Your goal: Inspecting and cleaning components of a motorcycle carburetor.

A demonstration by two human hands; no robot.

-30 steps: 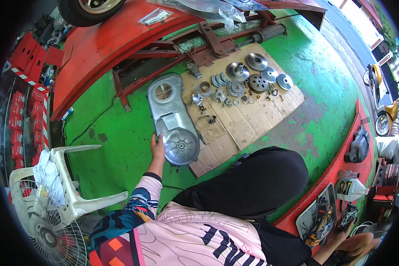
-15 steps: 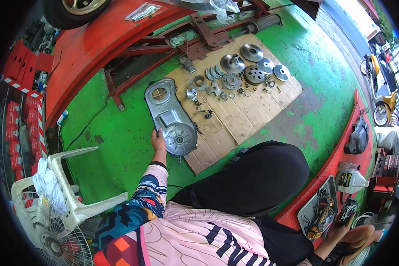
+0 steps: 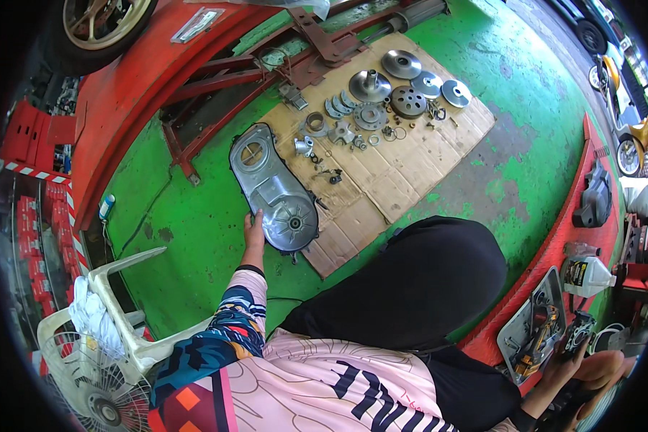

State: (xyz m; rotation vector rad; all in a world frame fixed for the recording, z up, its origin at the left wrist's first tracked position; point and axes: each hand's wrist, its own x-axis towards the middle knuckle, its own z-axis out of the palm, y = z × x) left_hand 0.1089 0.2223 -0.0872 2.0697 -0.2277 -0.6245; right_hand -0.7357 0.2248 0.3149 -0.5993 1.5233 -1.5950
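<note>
My left hand [image 3: 253, 239] grips the left edge of a long grey metal transmission cover [image 3: 270, 189], near its wide round end. Some fingers are hidden at the rim. This cover leans over the left edge of a flattened cardboard sheet [image 3: 403, 183]. Far off at the lower right, my right hand [image 3: 559, 369] is closed around a small dark metal part [image 3: 579, 333] whose kind I cannot make out. It is just right of a grey tray [image 3: 507, 338] holding a yellow-and-black tool [image 3: 534, 345].
On the cardboard lie pulley discs [image 3: 401, 64], a perforated clutch bell [image 3: 408, 101], curved shoes and several small parts. A red lift frame [image 3: 187, 155] stands behind. At left are a white plastic chair [image 3: 126, 317] and a fan [image 3: 104, 407]. A white bottle [image 3: 585, 276] stands right.
The whole view has shifted slightly. My left hand keeps hold of the cover's edge, its fingers a little more extended. My right hand still holds the dark part near the tray.
</note>
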